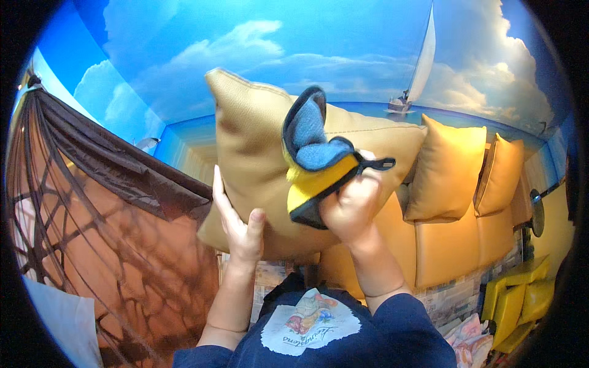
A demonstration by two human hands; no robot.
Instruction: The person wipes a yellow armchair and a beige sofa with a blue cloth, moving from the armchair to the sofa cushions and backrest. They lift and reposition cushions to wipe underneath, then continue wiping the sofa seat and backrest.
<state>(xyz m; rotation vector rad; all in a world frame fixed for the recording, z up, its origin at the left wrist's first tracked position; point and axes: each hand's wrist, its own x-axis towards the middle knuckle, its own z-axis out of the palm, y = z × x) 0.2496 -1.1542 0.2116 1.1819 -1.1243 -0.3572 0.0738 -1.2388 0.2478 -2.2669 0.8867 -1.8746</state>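
Observation:
My left hand (241, 230) supports the lower left side of a tan leather-like cushion (253, 142), its thumb on the near face. In my right hand (352, 202) is a yellow-and-black cleaning mitt (322, 179) with a blue fleecy inside and a black hanging loop (379, 163). The mitt lies against or just before the cushion's face; whether it touches is unclear. Its opening faces up, and part of it is hidden behind my right fingers.
A tan sofa (446, 250) with more cushions (444, 170) extends to the right. A dark hammock (119, 161) hangs at the left. Yellow seating (520, 299) and crumpled pinkish fabric (469, 338) are at the lower right. A seascape mural (322, 41) covers the wall behind.

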